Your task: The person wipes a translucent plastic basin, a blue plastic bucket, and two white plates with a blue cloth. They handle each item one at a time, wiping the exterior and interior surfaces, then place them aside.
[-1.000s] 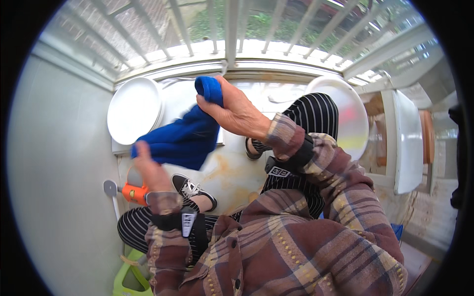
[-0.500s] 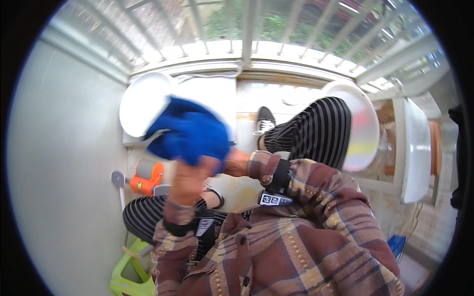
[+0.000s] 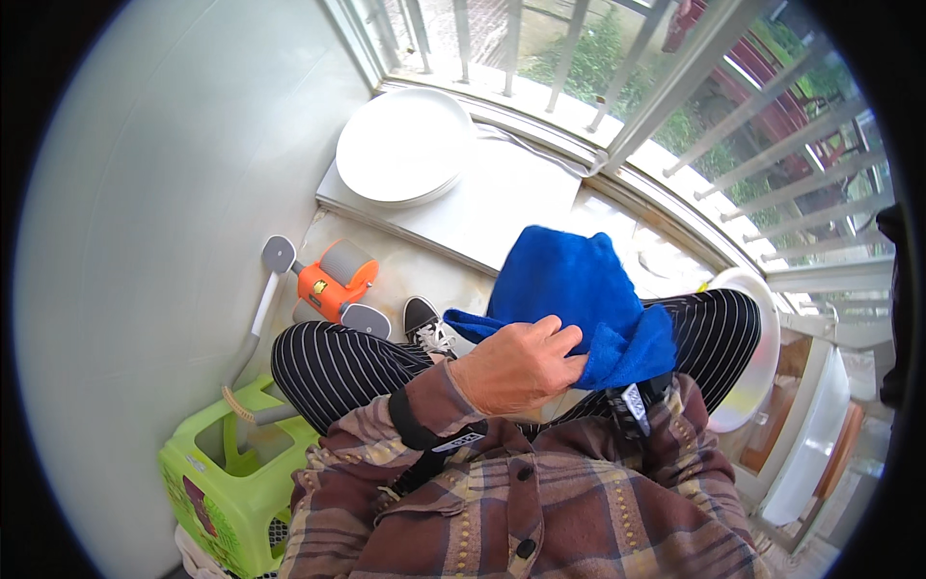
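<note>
A fuzzy blue cloth [image 3: 564, 280] hangs spread out in front of my lap, its near edge folded over toward my right wrist. My left hand [image 3: 526, 365] pinches that near edge, with the fingers curled and the knuckles up. My right hand is hidden beneath the cloth; only its sleeve and black wrist band [image 3: 632, 410] show, so its fingers cannot be made out. Whether anything lies inside the cloth is also hidden. Beyond it, a stack of white plates [image 3: 405, 145] rests on the left end of a low white slab [image 3: 521, 188].
An orange and grey device [image 3: 338, 282] with a pale tube stands on the floor by the left wall. The green plastic stool [image 3: 207, 473] is at lower left. A white basin [image 3: 762, 338] sits beyond my right knee, near a white rack [image 3: 805, 434]. Window bars [image 3: 569, 58] line the far side.
The view has turned, and the plates now appear higher and further right. The cloth has shifted right and spread open. My right hand has gone out of sight under it.
</note>
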`<state>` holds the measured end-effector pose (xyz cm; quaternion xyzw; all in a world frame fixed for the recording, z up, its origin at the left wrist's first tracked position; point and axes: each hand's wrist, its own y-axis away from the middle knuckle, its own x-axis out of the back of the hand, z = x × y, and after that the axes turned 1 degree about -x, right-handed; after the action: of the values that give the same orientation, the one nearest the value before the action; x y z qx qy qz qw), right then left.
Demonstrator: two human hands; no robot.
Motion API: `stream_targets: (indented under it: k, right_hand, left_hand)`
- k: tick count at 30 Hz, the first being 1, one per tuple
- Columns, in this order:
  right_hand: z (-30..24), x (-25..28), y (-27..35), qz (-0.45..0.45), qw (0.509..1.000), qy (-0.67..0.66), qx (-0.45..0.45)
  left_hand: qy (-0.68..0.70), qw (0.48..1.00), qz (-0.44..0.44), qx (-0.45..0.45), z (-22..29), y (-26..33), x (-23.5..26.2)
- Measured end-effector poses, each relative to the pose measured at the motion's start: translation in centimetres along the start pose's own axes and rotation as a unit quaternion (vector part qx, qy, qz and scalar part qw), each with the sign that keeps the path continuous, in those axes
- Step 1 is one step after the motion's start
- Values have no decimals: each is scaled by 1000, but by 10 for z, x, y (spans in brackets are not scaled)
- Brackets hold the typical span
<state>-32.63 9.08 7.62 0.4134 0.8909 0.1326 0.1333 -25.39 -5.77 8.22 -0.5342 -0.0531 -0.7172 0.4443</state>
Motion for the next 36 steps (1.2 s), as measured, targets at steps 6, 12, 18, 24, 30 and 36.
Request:
stream_targets:
  k: [6, 12, 18, 24, 30, 36]
  right_hand:
    - [-10, 14, -18, 28, 982, 148, 112]
    - [-53, 35, -42, 59, 907, 347, 229]
    - [-85, 43, -44, 57, 830, 484, 271]
    - [-90, 36, -59, 23, 789, 556, 262]
    - [-88, 35, -83, 6, 771, 590, 241]
    - [-84, 36, -87, 14, 772, 593, 227]
  left_hand:
    - [93, 994, -5, 63, -26, 14, -15]
    - [283, 916, -25, 283, -132, 30, 12]
    - [117, 675, 183, 706, -274, 120, -4]
    - [228, 462, 325, 793, -339, 173, -59]
    - [331, 368, 354, 793, -386, 174, -82]
    - [318, 438, 353, 763, -379, 178, -84]
